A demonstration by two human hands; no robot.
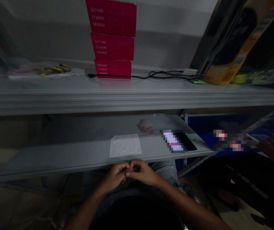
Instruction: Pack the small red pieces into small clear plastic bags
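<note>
White sheet (125, 146) lies spread on the grey table (62, 145), just below the frame's centre, beyond your hands. Your left hand (117, 176) and right hand (143, 173) meet at bottom centre, fingers curled, tips close together; whether they pinch anything, you cannot tell from here. The sheet is laid out, with reddish bits (148, 130) past it; your fingers hide how much handwork remains.

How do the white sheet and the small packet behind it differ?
The white sheet looks opaque; the small packet looks see-through, with reddish bits in or by it.
The white sheet is larger and roughly square; the small packet is smaller and irregular.
The white sheet lies nearer the table's front edge than the small packet.
Both lie on the grey table.
</note>
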